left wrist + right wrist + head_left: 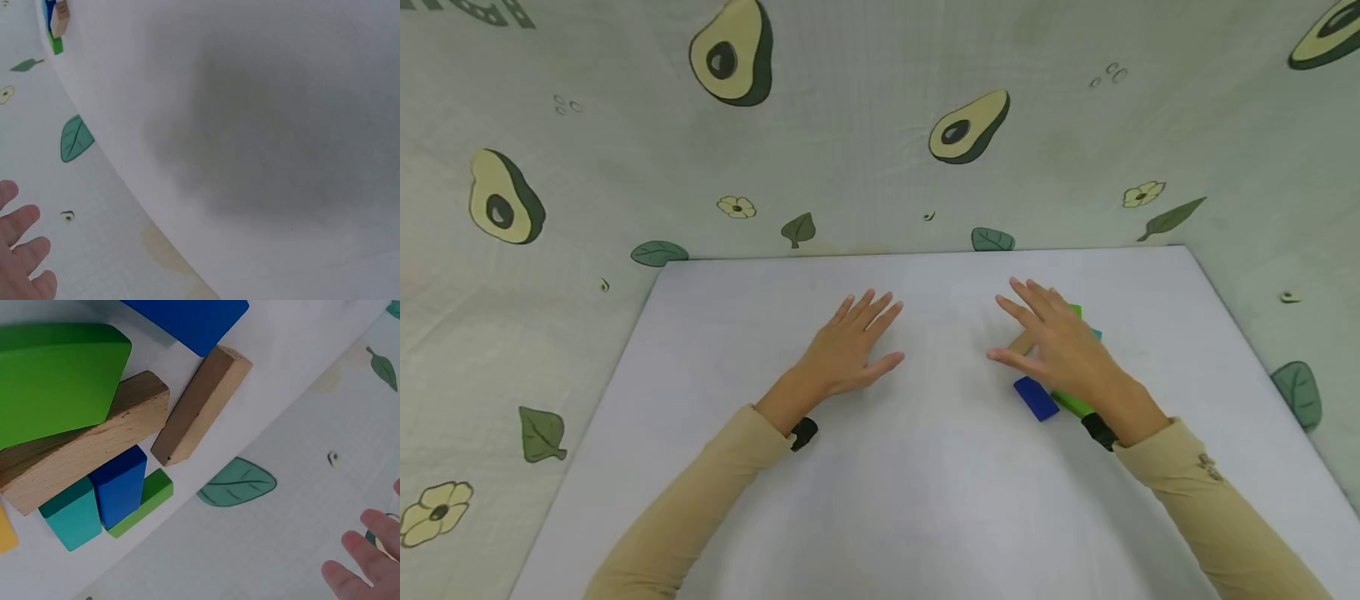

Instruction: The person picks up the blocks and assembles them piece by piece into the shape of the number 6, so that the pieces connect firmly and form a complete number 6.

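Both hands hover over a white table with their fingers spread. The left hand (847, 346) is left of the middle and holds nothing. The right hand (1060, 342) is above a group of blocks and hides most of them in the head view. In the right wrist view these include a large green block (56, 381), a long wooden block (94, 440), a shorter wooden block (201, 406), a blue block (194, 322), a smaller blue block (120, 487), a teal block (74, 512), a thin green block (147, 503) and a yellow block (5, 531) at the edge.
The white table (880, 500) reaches back to a pale cloth (850, 150) printed with avocados, leaves and flowers. That cloth also shows along both sides. Dark bands sit at both wrists, below beige sleeves (700, 492).
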Demonstrator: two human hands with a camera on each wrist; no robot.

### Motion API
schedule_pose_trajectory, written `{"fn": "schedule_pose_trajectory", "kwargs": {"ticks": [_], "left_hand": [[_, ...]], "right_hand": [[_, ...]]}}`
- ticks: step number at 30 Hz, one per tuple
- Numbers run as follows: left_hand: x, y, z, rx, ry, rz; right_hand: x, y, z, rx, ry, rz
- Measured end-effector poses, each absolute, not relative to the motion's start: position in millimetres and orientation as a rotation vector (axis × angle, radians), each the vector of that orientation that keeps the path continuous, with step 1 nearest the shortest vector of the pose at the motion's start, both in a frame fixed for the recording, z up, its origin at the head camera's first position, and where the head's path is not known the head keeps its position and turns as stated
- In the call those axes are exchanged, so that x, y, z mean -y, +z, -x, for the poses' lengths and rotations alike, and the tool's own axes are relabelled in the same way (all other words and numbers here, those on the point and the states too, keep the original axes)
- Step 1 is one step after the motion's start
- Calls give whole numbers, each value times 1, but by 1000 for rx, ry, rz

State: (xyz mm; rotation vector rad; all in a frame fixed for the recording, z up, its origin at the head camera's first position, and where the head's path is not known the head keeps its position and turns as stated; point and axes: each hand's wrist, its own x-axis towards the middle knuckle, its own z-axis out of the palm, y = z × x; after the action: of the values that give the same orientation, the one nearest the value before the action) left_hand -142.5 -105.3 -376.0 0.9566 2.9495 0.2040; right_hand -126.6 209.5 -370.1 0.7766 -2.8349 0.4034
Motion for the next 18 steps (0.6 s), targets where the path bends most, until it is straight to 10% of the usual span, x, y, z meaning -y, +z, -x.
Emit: {"fn": "schedule_pose_trajectory", "kwargs": {"ticks": [18], "left_hand": [[66, -388, 142, -2910, 236, -1010]], "right_hand": [[-243, -373, 111, 2948, 573, -492]]}}
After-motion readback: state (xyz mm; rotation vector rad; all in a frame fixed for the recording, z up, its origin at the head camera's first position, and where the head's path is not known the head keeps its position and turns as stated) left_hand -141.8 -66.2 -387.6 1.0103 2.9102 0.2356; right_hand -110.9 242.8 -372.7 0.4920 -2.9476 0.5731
